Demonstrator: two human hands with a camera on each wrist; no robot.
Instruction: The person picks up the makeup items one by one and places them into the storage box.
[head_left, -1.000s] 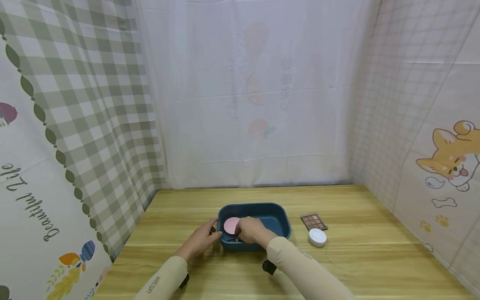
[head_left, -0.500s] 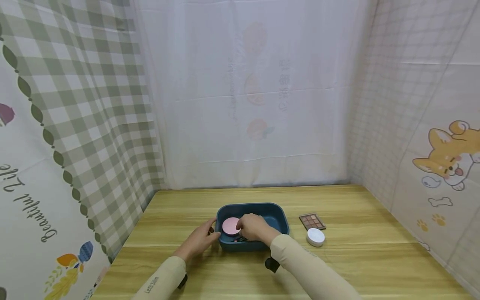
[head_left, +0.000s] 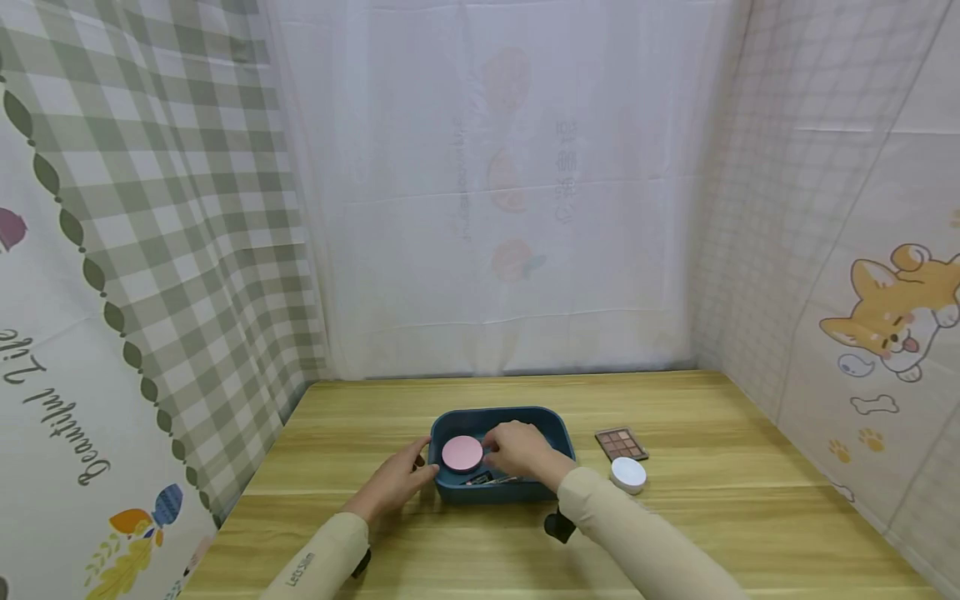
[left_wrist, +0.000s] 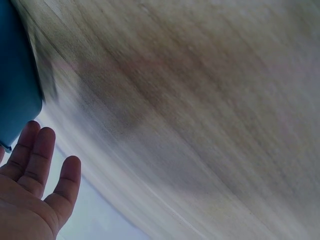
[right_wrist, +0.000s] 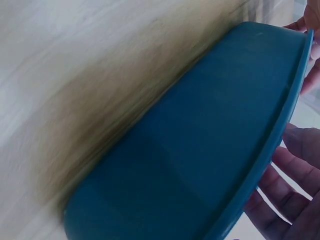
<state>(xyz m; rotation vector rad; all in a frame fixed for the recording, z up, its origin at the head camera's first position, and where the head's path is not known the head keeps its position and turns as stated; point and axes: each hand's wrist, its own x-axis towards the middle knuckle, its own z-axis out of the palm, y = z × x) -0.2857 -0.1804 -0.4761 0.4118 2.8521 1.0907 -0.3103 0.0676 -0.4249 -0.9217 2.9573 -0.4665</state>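
A dark blue rectangular box [head_left: 498, 493] stands at the front middle of the table in the head view. Inside, at its left end, lies a round pink-topped case [head_left: 462, 452]. Along the front wall rest a small dark stick [head_left: 480, 479] and a slim, paler one. My left hand [head_left: 397, 483] is at the box's left end, thumb by the front corner; its fingers [left_wrist: 40, 155] look nearly straight in the left wrist view. Over the box's middle, right of the pink case, is my right hand [head_left: 521, 450], fingers loosely bent downward, with nothing seen in them. The rim partly hides its fingers [right_wrist: 280, 195].
To the right of the box lie an eyeshadow palette [head_left: 621, 443] and a round white jar [head_left: 628, 475], close together. The wood-grain table [head_left: 712, 500] meets a white curtain [head_left: 585, 250] at the back, with patterned cloths on both sides.
My right hand has moved right, away from the pink case, uncovering the slim sticks at the box's front wall. My left hand has stayed at the box's left end.
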